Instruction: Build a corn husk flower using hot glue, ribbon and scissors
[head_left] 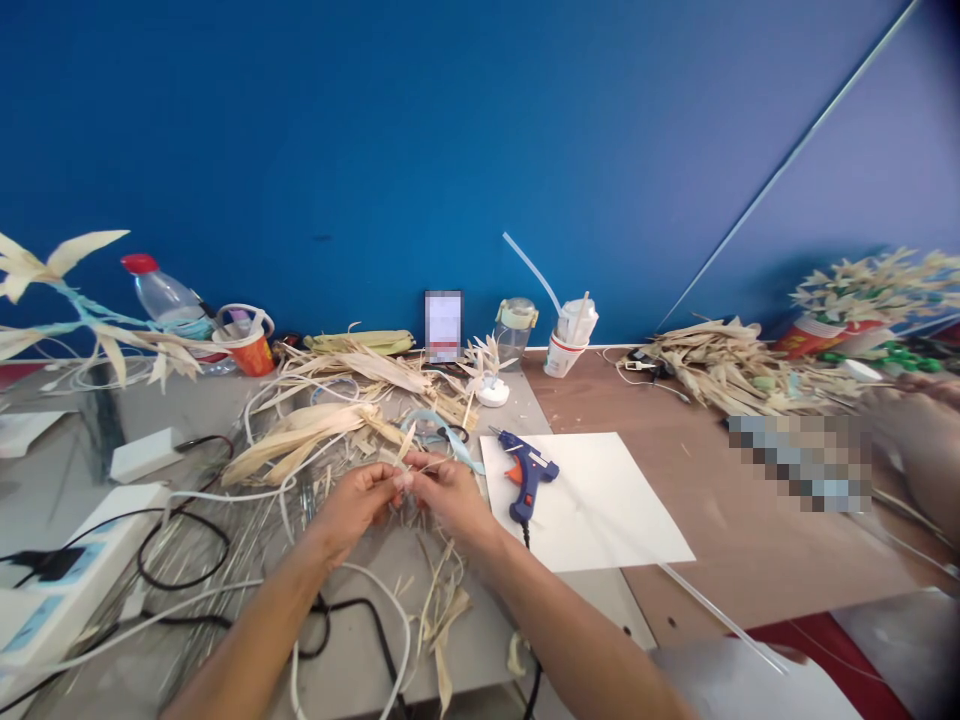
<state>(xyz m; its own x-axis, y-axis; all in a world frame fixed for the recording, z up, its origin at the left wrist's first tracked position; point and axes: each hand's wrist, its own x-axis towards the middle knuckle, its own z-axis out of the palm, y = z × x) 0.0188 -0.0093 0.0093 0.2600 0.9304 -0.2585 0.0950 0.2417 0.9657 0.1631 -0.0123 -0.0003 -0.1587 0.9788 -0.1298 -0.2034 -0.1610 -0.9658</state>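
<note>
My left hand (358, 505) and my right hand (454, 500) meet above the table, thumbs and fingertips pinched together. Between them is a small pale corn husk piece (406, 442), its pointed tip sticking up. Its lower part is hidden by the fingers. To the right of my right hand, a blue glue gun (534, 462) with an orange trigger lies on a sheet of white paper (615, 520). Dried corn husks (300, 440) are heaped just beyond my left hand, and husk scraps (442, 610) lie below the hands.
White and black cables cross the left side beside a power strip (75, 570). Along the blue wall stand a phone (444, 325), a jar (516, 330), a paper cup (564, 355) and a plastic bottle (165, 297). Another person's hand (915, 440) is at right, near more husks (705, 365).
</note>
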